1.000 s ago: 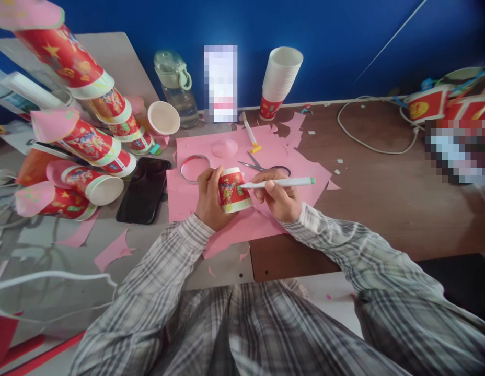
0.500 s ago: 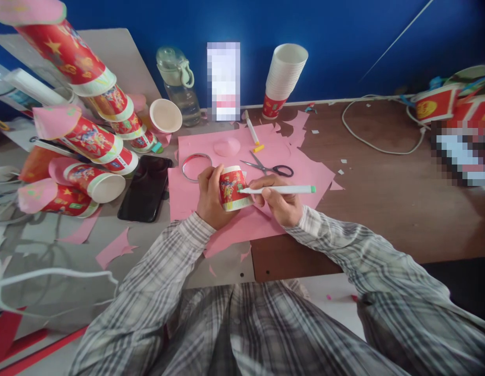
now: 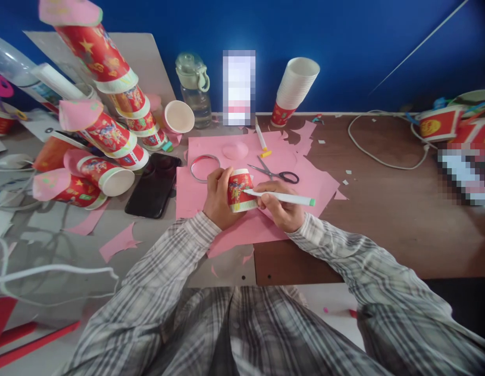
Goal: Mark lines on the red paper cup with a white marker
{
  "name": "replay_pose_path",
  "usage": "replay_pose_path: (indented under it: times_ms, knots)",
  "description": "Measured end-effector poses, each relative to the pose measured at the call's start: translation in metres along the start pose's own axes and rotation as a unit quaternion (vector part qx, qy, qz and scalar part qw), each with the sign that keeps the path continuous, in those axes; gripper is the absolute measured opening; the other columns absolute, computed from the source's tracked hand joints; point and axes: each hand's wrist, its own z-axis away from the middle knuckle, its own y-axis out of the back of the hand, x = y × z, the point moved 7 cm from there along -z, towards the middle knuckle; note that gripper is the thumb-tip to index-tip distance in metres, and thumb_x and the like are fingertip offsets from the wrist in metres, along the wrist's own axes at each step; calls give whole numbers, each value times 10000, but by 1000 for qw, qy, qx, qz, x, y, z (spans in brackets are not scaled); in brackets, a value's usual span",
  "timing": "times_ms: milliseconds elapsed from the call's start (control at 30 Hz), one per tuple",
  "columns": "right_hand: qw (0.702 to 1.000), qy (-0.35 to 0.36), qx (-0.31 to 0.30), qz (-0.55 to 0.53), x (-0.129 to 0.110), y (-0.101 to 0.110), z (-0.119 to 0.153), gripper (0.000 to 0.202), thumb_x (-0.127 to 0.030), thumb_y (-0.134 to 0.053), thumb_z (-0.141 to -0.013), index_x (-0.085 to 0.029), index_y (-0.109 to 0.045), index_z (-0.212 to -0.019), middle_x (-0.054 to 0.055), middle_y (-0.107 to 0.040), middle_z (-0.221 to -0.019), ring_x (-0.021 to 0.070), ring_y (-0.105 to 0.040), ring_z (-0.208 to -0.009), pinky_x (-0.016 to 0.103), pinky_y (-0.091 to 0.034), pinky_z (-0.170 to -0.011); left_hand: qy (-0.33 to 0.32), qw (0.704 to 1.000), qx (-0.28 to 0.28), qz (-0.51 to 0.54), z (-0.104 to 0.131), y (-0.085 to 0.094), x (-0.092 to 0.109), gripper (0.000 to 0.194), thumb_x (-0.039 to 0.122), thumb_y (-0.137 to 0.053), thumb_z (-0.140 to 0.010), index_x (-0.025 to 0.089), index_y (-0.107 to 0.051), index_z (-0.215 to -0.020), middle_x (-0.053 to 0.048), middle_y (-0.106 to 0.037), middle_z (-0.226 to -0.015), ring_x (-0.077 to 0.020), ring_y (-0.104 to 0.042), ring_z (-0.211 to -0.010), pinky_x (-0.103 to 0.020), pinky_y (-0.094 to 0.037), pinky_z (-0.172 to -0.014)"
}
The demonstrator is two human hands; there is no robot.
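Note:
My left hand [image 3: 220,201] is wrapped round a red paper cup [image 3: 238,189] with a printed pattern, tilted on its side above pink paper [image 3: 227,239]. My right hand [image 3: 280,208] grips a white marker [image 3: 287,198] with a green end, its tip at the cup's printed side. Just beyond my hands lie dark-handled scissors [image 3: 273,173], slightly open, and a roll of tape [image 3: 205,168]. A second white marker [image 3: 261,134] lies near a yellow cap [image 3: 266,154]. Beside them is a rounded pink paper piece [image 3: 235,151].
On the left stand stacked red cups with pink tops [image 3: 109,57], near a black phone [image 3: 153,185]. At the back are a water bottle [image 3: 195,94], a lit screen [image 3: 239,86] and a stack of cups [image 3: 297,83]. A white cable [image 3: 356,141] curves at the right.
The whole view has shifted, so things appear further right. The marker's green end has tilted lower, while its tip stays at the cup. Both hands keep their holds.

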Motion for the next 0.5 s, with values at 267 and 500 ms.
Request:
replay_pose_path:
  times_ms: [267,500]
  knots:
    - [999,30,-7,16,-4,2,0,177,-264,-474,-831,-178,-609,-906,12,-558,-598,172,-584,-578,345,-502,-605,5,1000,-1,-4,0,0,-1,800,429,-668,-663,119,-253,-1273,-158,-354,-1159,-272,-395,-1135,-479,-418,-993]
    - [999,42,4,-25,-7,6,-1,196,-284,-463,-843,-177,-623,-880,17,-546,-585,183,-597,-604,334,-490,-578,12,1000,-1,-8,-1,0,-1,812,473,-666,-654,105,-268,-1259,-159,-362,-1149,-269,-400,-1126,-472,-409,-1002]
